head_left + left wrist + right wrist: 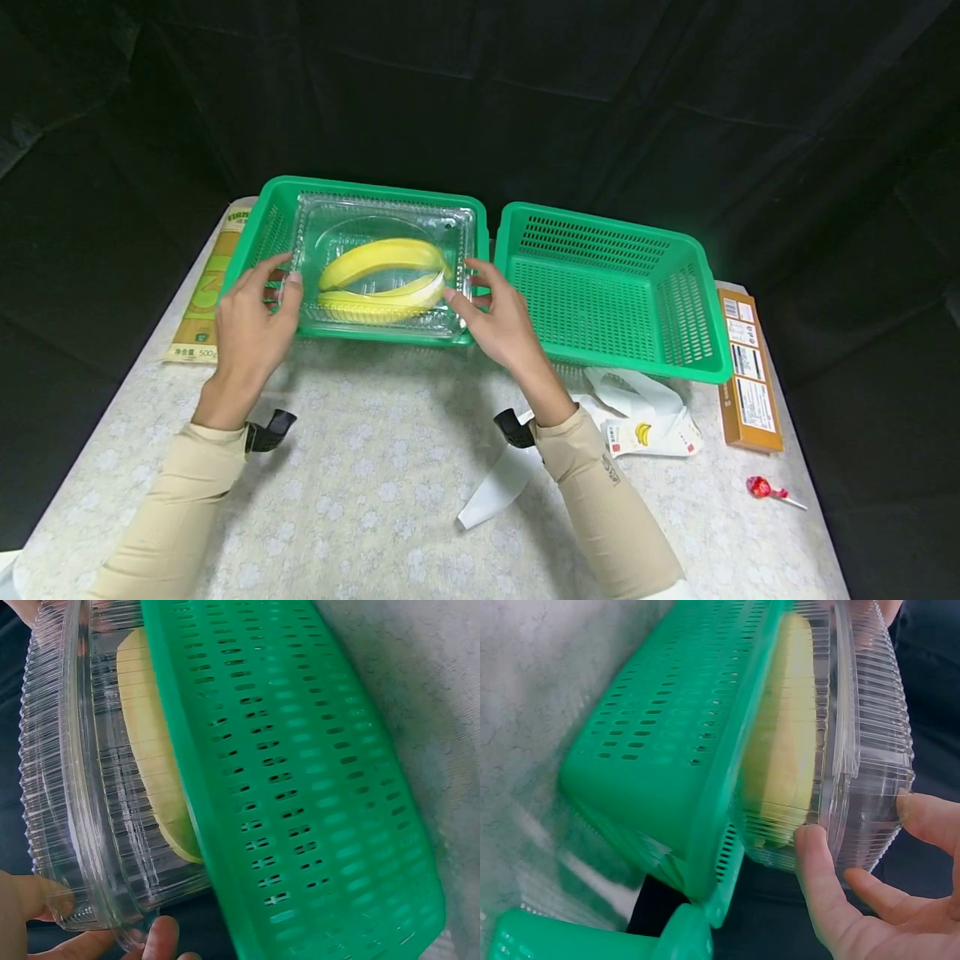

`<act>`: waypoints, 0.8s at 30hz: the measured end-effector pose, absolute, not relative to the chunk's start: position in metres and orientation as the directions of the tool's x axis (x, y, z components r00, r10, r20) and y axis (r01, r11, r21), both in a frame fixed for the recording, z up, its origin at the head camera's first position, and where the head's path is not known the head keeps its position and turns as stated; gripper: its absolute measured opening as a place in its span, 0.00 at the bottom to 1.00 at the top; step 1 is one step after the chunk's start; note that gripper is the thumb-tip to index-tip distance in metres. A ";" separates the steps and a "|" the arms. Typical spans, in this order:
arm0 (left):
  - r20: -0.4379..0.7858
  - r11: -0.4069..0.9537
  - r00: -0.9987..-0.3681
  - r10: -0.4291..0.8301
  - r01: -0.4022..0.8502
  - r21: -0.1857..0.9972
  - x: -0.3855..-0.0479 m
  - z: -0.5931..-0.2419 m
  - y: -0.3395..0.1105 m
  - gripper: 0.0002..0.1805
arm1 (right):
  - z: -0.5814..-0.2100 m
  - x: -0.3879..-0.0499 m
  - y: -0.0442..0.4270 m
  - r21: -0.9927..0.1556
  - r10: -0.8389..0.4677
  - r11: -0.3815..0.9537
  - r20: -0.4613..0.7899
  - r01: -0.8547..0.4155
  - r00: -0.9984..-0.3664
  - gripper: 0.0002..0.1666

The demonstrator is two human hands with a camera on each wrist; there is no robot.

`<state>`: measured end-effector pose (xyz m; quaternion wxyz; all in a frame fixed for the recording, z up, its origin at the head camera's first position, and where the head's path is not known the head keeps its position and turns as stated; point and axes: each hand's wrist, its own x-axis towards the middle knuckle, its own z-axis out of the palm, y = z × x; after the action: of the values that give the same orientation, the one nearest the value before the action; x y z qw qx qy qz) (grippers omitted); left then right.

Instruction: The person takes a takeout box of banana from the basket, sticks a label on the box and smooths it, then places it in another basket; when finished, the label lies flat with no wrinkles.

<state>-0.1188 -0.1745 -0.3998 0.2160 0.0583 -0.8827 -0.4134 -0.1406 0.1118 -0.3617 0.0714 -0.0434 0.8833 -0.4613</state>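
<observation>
A clear plastic clamshell box (457, 225) with two yellow bananas (382, 254) inside sits at the mouth of the left green basket (251, 250). My left hand (255, 325) grips its left edge, and my right hand (498, 321) grips the right edge. In the left wrist view, the box (82, 765) stands partly above the basket's rim, and a banana (150, 742) shows through its ribbed side. The right wrist view has my right thumb and fingers (817, 855) spread along the end of the box. How deep the box reaches into the basket is partly hidden.
A second green basket (585, 308) stands to the right, with nothing visible in it. A green-yellow package (202, 292) lies at the far left. To the right are an orange box (750, 375), a crumpled white wrapper with a banana picture (652, 425) and a red lollipop (759, 487).
</observation>
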 end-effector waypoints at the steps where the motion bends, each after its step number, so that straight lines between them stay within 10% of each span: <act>1: 0.335 0.652 -0.899 -0.283 0.075 0.754 -0.118 -0.399 -0.175 0.22 | -0.361 -0.140 0.112 -0.822 -0.141 0.569 -0.081 -0.014 -0.987 0.36; 24: 0.356 0.646 -0.888 -0.291 0.092 0.758 -0.113 -0.391 -0.175 0.21 | -0.353 -0.135 0.111 -0.821 -0.148 0.570 -0.065 -0.032 -0.987 0.35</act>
<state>-0.1126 -0.1755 -0.3912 0.2297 0.0569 -0.8777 -0.4168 -0.1349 0.1113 -0.3530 0.0631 -0.0511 0.8839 -0.4606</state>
